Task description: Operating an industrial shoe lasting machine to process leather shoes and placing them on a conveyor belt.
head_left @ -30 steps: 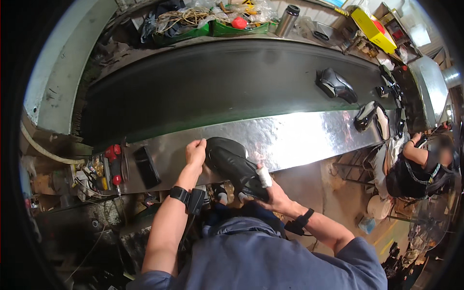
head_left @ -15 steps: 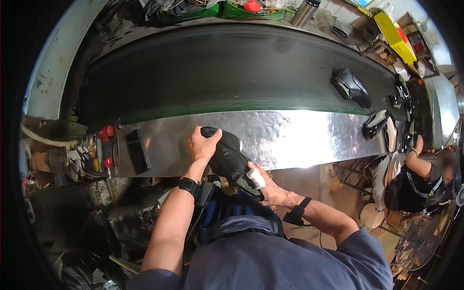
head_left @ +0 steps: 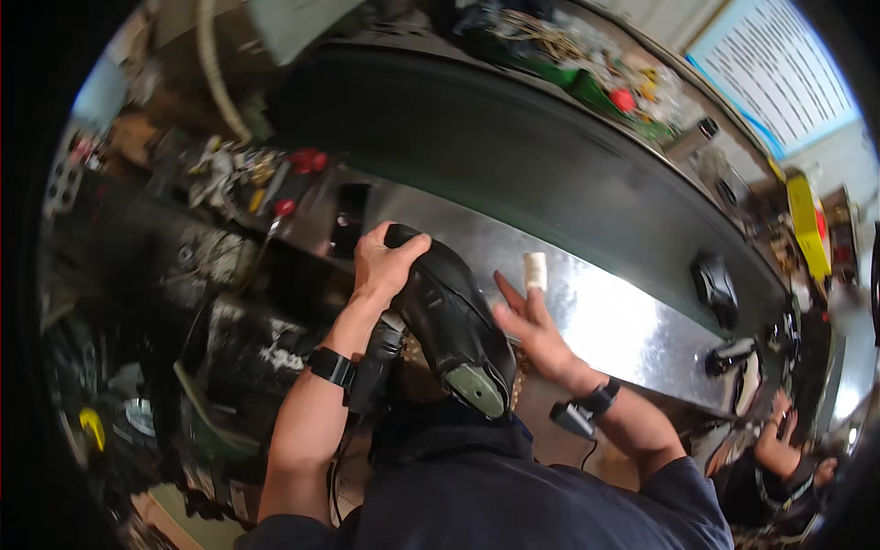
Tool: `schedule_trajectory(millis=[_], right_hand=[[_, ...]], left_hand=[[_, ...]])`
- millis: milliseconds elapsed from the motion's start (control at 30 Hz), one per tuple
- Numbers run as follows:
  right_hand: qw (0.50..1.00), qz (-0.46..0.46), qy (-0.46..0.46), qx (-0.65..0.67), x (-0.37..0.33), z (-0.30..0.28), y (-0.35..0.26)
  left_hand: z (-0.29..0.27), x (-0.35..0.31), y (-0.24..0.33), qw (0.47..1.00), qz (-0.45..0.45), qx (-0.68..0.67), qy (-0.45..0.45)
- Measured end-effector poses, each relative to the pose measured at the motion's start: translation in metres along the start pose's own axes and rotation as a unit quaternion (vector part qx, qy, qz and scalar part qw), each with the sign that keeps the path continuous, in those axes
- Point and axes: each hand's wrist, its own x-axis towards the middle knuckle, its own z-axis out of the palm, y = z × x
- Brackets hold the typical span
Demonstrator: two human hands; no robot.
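Observation:
A black leather shoe upper (head_left: 449, 307) is held in front of my body, with a pale green oval at its near end. My left hand (head_left: 387, 261) is closed on the far end of the shoe, thumb across its top. Off the shoe's right side, my right hand (head_left: 536, 335) has its fingers apart and holds nothing. White tape is wrapped round one of its fingers. Whether the right thumb touches the shoe, I cannot tell. Beyond the hands runs a shiny metal ledge (head_left: 587, 307), and a dark flat rectangular object (head_left: 350, 220) lies on it left of the shoe.
A dark conveyor belt (head_left: 513, 170) runs behind the ledge, carrying a black shoe (head_left: 715, 289). More shoes (head_left: 733, 357) sit at the ledge's right end, near another person (head_left: 775, 467). Red-handled tools (head_left: 307, 162) lie left. Green trays (head_left: 587, 87) hold scraps at the back.
My right hand has come off the shoe's near end and spread its fingers to the right. The view has turned, tilting the bench. My left hand still grips the shoe.

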Motion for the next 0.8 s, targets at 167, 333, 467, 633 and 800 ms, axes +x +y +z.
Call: schedule_trajectory(millis=[167, 333, 467, 633, 800], right_hand=[[0.985, 0.154, -0.054, -0.054, 0.024, 0.105, -0.012], [0.991, -0.046, -0.129, -0.004, 0.006, 0.255, 0.012], [0.981, -0.097, -0.163, -0.032, 0.000, 0.368, 0.045], [0.959, 0.029, -0.278, 0.036, -0.017, 0.489, 0.077], [0.944, 0.111, -0.293, 0.105, -0.025, 0.577, 0.092]], left_hand=[[-0.116, -0.066, 0.015, 0.989, 0.088, -0.001, 0.120], [-0.253, -0.154, 0.001, 0.958, 0.053, 0.021, 0.280], [-0.350, -0.230, -0.011, 0.894, 0.114, -0.014, 0.433], [-0.468, -0.317, -0.025, 0.845, 0.093, -0.192, 0.491], [-0.512, -0.373, -0.063, 0.792, 0.059, -0.332, 0.509]])
